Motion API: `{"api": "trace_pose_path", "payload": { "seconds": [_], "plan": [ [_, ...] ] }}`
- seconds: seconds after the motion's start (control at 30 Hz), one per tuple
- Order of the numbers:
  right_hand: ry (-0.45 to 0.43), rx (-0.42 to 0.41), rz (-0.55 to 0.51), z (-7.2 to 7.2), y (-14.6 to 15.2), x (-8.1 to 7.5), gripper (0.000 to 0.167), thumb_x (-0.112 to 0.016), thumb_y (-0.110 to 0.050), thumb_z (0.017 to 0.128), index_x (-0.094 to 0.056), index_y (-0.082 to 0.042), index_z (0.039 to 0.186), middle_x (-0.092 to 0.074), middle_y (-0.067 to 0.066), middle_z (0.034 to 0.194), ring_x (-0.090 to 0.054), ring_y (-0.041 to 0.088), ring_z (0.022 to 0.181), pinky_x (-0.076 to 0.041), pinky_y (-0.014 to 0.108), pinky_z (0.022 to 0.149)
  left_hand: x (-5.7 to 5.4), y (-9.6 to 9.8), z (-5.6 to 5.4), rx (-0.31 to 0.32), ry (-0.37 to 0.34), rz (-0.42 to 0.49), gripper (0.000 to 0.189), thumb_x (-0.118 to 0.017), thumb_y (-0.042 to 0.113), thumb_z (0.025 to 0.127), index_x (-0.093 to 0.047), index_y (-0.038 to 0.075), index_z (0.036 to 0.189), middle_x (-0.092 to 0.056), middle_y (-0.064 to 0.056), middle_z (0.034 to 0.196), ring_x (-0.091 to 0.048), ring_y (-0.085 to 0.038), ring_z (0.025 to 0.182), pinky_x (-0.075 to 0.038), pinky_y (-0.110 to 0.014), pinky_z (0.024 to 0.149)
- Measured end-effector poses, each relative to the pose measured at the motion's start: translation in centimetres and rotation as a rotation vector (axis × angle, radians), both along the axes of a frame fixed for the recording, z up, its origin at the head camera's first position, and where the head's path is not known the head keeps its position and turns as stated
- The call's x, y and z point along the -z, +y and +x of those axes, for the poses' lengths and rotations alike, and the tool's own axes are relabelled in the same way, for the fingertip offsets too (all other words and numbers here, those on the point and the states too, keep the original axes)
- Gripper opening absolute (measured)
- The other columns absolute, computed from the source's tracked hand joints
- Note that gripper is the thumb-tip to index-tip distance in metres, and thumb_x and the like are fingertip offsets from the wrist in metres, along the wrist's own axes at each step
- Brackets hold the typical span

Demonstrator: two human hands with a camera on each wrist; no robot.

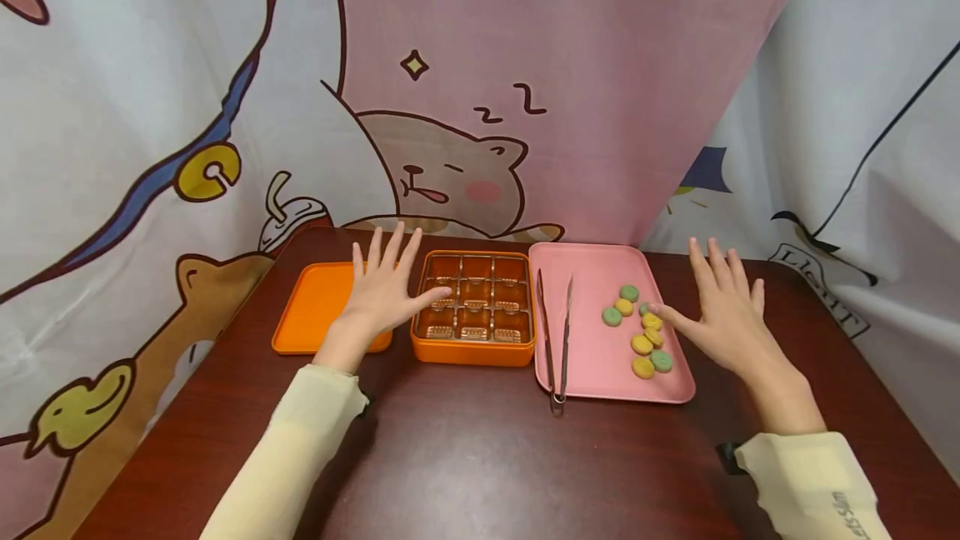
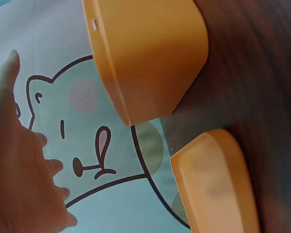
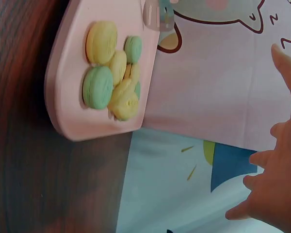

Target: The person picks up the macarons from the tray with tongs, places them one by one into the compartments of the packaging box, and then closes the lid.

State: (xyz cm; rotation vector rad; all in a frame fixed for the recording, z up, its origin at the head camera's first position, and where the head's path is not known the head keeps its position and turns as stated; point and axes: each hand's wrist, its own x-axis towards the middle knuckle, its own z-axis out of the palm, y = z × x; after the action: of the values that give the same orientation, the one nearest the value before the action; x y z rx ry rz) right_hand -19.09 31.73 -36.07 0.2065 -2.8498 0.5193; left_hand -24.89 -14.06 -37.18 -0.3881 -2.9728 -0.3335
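Note:
My left hand is spread above the table, overlapping the orange lid in the head view, its thumb reaching toward the orange box. A clear divider insert with several compartments fills that box. My right hand, fingers spread too, hovers by the right edge of the pink tray. Several yellow macarons and green macarons lie loosely grouped on the tray's right side. Metal tongs rest along its left side, handle end over the near rim. Both hands hold nothing.
A dark brown wooden table carries everything. Behind it hangs a curtain printed with cartoon animals, close to the table's back edge. Lid, box and tray stand in a row from left to right.

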Motion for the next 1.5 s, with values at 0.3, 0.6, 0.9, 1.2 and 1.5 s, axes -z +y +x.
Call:
{"api": "trace_pose_path", "payload": {
  "seconds": [0.3,0.6,0.9,1.2,1.5],
  "plan": [
    [-0.025,-0.043,-0.089,0.1,-1.2,0.6,0.105,-0.064,-0.052,0.091,0.002,-0.010,0.161,-0.002,0.025,0.166,-0.002,0.050,0.152,-0.002,0.078,0.113,0.8,-0.6,0.6,0.075,-0.065,0.057,0.107,-0.053,0.076,0.086,0.001,0.023,0.162,0.003,-0.007,0.170,0.002,-0.036,0.157,0.000,-0.063,0.124],
    [-0.107,-0.058,-0.181,0.5,-2.3,0.9,0.102,-0.064,-0.050,0.093,0.000,-0.011,0.162,-0.003,0.022,0.167,-0.007,0.048,0.152,-0.016,0.076,0.112,2.0,-1.0,1.3,0.147,-0.127,0.135,0.109,-0.064,0.068,0.084,-0.007,0.017,0.162,-0.007,-0.010,0.170,-0.012,-0.034,0.156,-0.007,-0.061,0.124],
    [-0.096,-0.105,-0.237,0.7,-3.3,2.2,0.100,-0.068,-0.046,0.091,-0.007,-0.011,0.162,-0.012,0.023,0.166,-0.015,0.048,0.151,-0.020,0.075,0.111,3.3,-1.4,1.6,0.191,-0.174,0.172,0.106,-0.069,0.064,0.083,-0.019,0.012,0.161,-0.017,-0.011,0.168,-0.022,-0.034,0.154,-0.010,-0.061,0.124],
    [-0.133,-0.153,-0.250,0.8,-4.7,3.6,0.095,-0.070,-0.044,0.091,-0.015,-0.010,0.161,-0.020,0.025,0.164,-0.030,0.050,0.145,-0.029,0.073,0.109,4.4,-2.0,1.6,0.186,-0.225,0.203,0.102,-0.069,0.062,0.084,-0.023,0.009,0.159,-0.020,-0.011,0.167,-0.024,-0.034,0.153,-0.012,-0.058,0.125],
    [-0.161,-0.155,-0.193,1.0,-6.5,4.8,0.091,-0.069,-0.047,0.090,-0.025,-0.006,0.158,-0.028,0.025,0.161,-0.032,0.048,0.145,-0.031,0.070,0.110,4.0,-1.8,1.5,0.168,-0.275,0.225,0.103,-0.071,0.060,0.083,-0.023,0.011,0.160,-0.019,-0.008,0.168,-0.024,-0.038,0.152,-0.015,-0.060,0.123]
  ]
}}
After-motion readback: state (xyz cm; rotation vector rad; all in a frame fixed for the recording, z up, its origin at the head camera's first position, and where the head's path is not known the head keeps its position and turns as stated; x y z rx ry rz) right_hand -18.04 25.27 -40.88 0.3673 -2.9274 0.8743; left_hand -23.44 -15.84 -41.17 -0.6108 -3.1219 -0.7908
